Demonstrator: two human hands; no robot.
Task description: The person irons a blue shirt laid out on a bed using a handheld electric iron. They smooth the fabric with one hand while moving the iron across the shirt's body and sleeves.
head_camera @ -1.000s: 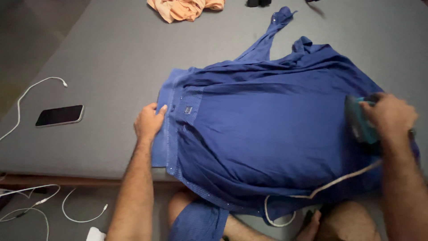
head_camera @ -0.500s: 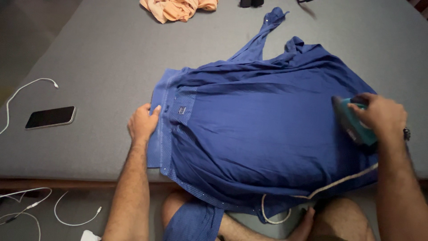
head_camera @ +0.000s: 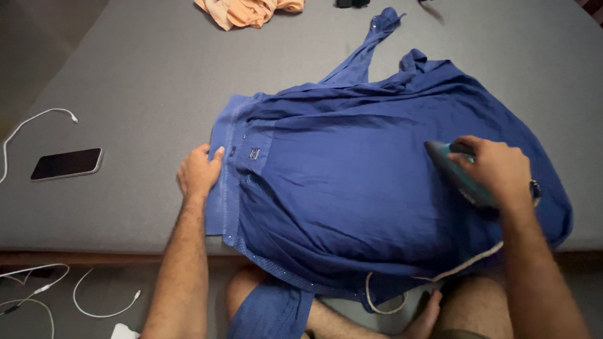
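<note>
Surface: grey bed (head_camera: 144,81), wide and flat, carrying everything; its near edge runs across the bottom of the view.
Garment: blue shirt (head_camera: 352,188), spread flat at centre and right, collar to the left, one sleeve trailing to the far side, lower hem hanging over the near edge onto the person's legs.
Step in hand: pressing the shirt's broad panel, judged mid-pass, with creases visible left of the iron.
Right hand (head_camera: 499,169): closed around the handle of a teal iron (head_camera: 461,176), which sits on the right part of the shirt, tip pointing left.
Left hand (head_camera: 198,172): flat and open, gripping nothing, palm down on the collar edge, pinning the cloth.
Next move, as a judgement: calls for the cloth held taut at the collar and the iron's cord (head_camera: 440,273) kept off the panel.
Other cloth: orange garment (head_camera: 248,11), bunched at the far edge, partly cut off.
Small items: dark phone (head_camera: 66,163) lying left; white cable (head_camera: 34,122) beside it.
Hidden: the iron's soleplate and controls, under the hand; a dark object at the far edge, too cropped to name.
</note>
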